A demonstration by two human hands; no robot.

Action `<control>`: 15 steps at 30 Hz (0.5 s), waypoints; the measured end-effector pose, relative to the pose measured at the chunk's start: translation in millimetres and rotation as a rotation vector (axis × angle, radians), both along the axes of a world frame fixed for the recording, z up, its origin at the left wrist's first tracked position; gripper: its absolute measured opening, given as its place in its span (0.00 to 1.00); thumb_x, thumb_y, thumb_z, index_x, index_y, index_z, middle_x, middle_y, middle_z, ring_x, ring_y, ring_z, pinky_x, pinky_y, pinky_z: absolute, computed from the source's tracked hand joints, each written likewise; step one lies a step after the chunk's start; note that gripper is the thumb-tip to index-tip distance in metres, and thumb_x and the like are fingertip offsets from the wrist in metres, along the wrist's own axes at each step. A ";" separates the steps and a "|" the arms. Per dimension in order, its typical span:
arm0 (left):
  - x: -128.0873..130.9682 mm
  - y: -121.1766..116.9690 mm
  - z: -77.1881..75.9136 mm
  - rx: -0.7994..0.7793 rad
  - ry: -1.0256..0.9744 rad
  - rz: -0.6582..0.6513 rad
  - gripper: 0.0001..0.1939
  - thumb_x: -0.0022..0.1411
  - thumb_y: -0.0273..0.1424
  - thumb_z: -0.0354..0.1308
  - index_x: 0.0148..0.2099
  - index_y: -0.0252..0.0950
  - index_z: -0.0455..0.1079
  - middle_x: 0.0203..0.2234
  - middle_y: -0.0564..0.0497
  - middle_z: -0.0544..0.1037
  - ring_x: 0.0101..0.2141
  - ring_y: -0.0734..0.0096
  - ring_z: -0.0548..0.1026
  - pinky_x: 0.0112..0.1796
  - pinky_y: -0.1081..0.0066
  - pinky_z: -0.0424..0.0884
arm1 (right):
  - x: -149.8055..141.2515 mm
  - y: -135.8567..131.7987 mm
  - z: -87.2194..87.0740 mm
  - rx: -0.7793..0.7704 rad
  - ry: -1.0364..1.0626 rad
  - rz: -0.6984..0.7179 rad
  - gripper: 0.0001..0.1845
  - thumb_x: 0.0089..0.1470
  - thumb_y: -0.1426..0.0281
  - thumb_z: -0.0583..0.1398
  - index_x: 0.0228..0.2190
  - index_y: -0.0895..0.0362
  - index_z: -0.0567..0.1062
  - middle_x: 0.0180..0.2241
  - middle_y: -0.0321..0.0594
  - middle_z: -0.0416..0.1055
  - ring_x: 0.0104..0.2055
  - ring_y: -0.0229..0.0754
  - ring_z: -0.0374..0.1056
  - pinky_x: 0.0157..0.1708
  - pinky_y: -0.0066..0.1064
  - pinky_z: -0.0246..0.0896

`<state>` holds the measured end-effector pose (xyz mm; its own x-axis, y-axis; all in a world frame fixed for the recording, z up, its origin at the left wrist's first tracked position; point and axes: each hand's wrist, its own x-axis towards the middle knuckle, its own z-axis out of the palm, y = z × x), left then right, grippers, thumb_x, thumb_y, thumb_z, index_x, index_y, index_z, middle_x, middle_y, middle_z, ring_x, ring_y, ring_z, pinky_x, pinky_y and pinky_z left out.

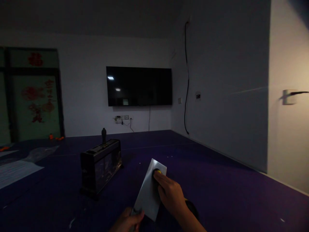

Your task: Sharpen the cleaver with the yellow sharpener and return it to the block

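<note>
My left hand [129, 221] grips the near end of a flat, silvery rectangular panel [145, 195], its thumb on top. The panel is tilted, with its far end raised, and light glints near its top edge. My right hand [171, 190] lies over the panel's right side, fingers closed on a small black and yellow object [158, 171] pressed against the surface. Most of that object is hidden by the fingers. Another black and yellow shape [191, 206] shows behind my right wrist; its kind cannot be made out.
Left of my hands stands a black box-like frame [101, 167] with see-through sides and a dark knob [103, 135] on top. Papers [18, 172] and clear plastic film [41, 153] lie farther left on the purple surface [229, 193]. A television [140, 86] hangs on the far wall.
</note>
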<state>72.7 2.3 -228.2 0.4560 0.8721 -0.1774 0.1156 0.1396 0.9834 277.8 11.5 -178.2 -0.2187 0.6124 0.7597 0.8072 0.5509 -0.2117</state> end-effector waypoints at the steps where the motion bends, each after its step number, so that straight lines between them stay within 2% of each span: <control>1: 0.7 -0.7 0.8 0.013 0.006 -0.006 0.28 0.41 0.59 0.57 0.23 0.37 0.60 0.10 0.59 0.60 0.14 0.79 0.56 0.20 0.74 0.52 | -1.4 -1.5 0.2 -0.007 -0.002 0.028 0.27 0.45 0.81 0.49 0.46 0.56 0.73 0.49 0.41 0.70 0.46 0.41 0.69 0.46 0.32 0.65; 5: 6.5 0.1 -1.0 0.068 -0.004 0.043 0.30 0.40 0.61 0.55 0.20 0.37 0.59 0.08 0.59 0.57 0.14 0.79 0.56 0.20 0.74 0.50 | -8.8 -8.3 2.0 -0.064 -0.042 0.161 0.27 0.43 0.81 0.49 0.44 0.55 0.74 0.48 0.40 0.70 0.45 0.39 0.70 0.45 0.27 0.64; 8: 8.4 1.0 -1.1 0.032 -0.030 0.093 0.30 0.37 0.61 0.58 0.19 0.36 0.60 0.10 0.58 0.58 0.15 0.79 0.57 0.19 0.74 0.50 | -13.8 -11.9 2.9 -0.096 -0.077 0.233 0.27 0.42 0.81 0.50 0.42 0.54 0.75 0.48 0.38 0.71 0.46 0.39 0.69 0.45 0.26 0.63; 11: 6.9 -1.0 2.8 0.017 -0.025 0.069 0.29 0.38 0.59 0.58 0.20 0.36 0.61 0.10 0.57 0.60 0.14 0.78 0.58 0.18 0.74 0.50 | -16.3 -12.9 2.8 -0.103 -0.083 0.246 0.26 0.42 0.80 0.50 0.41 0.53 0.75 0.49 0.38 0.70 0.46 0.39 0.69 0.46 0.27 0.62; 15: 5.3 -5.2 9.2 0.073 0.030 0.013 0.30 0.42 0.60 0.55 0.17 0.36 0.59 0.07 0.58 0.57 0.12 0.79 0.56 0.18 0.74 0.48 | -16.2 -11.0 1.8 -0.113 -0.094 0.214 0.27 0.42 0.81 0.50 0.43 0.53 0.74 0.49 0.36 0.70 0.46 0.38 0.69 0.46 0.26 0.62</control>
<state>78.0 -2.9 -219.0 0.4399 0.8891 -0.1266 0.1435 0.0695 0.9872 261.6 0.6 -176.4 -0.4193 0.6245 0.6589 0.6937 0.6886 -0.2112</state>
